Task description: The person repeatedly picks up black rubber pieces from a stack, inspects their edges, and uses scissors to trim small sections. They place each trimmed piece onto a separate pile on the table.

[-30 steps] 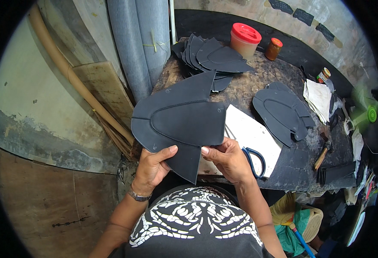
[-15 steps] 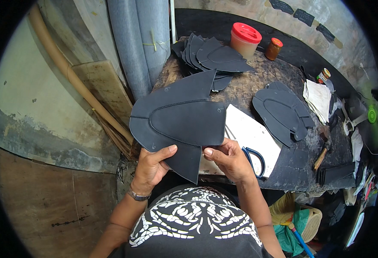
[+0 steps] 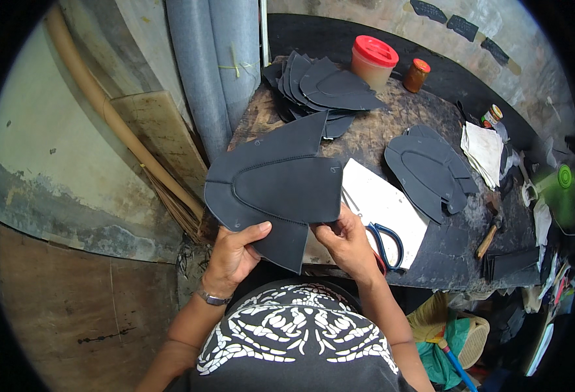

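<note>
The stitched black leather piece (image 3: 277, 189), left of centre in the frame, has barely been shifted over the last second and is still pinched closed-fingered at its lower edge by the left hand (image 3: 232, 255) and right hand (image 3: 346, 238), so inspection appears ongoing.

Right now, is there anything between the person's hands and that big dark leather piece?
No. Both hands are already on it: the left hand pinches the lower left edge of the dark leather piece, and the right hand grips its lower right edge. Nothing lies between.
</note>
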The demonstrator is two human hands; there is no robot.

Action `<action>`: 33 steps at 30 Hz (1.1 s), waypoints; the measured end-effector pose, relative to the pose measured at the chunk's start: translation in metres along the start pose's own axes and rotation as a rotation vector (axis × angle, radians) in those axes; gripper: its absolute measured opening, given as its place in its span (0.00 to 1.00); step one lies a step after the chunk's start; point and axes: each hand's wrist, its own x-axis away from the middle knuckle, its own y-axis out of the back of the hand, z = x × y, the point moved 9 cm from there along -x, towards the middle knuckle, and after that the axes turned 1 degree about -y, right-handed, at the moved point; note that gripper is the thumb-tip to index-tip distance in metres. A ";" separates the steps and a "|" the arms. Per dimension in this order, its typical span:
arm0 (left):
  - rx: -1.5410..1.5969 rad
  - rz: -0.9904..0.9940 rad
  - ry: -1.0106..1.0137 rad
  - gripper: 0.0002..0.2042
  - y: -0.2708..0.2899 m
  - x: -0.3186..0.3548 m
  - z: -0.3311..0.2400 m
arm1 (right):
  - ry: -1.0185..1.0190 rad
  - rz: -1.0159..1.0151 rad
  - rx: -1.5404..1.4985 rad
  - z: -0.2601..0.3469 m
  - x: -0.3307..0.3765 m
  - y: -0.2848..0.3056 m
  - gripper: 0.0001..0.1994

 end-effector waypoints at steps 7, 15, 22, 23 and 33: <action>0.038 0.012 0.017 0.23 0.001 -0.002 0.001 | -0.162 0.170 -0.474 -0.008 0.004 -0.017 0.10; 0.014 0.014 -0.016 0.24 0.001 0.002 -0.002 | -0.159 0.092 -0.546 -0.019 0.002 -0.019 0.08; 0.000 -0.003 -0.060 0.24 0.002 0.003 -0.005 | -0.017 0.070 -0.276 -0.001 0.004 -0.011 0.08; -0.010 -0.001 -0.057 0.24 0.002 0.003 -0.006 | -0.052 0.098 -0.310 -0.002 0.005 -0.012 0.09; -0.041 0.007 -0.091 0.24 0.004 0.004 -0.008 | -0.125 0.092 -0.471 -0.010 0.003 -0.017 0.07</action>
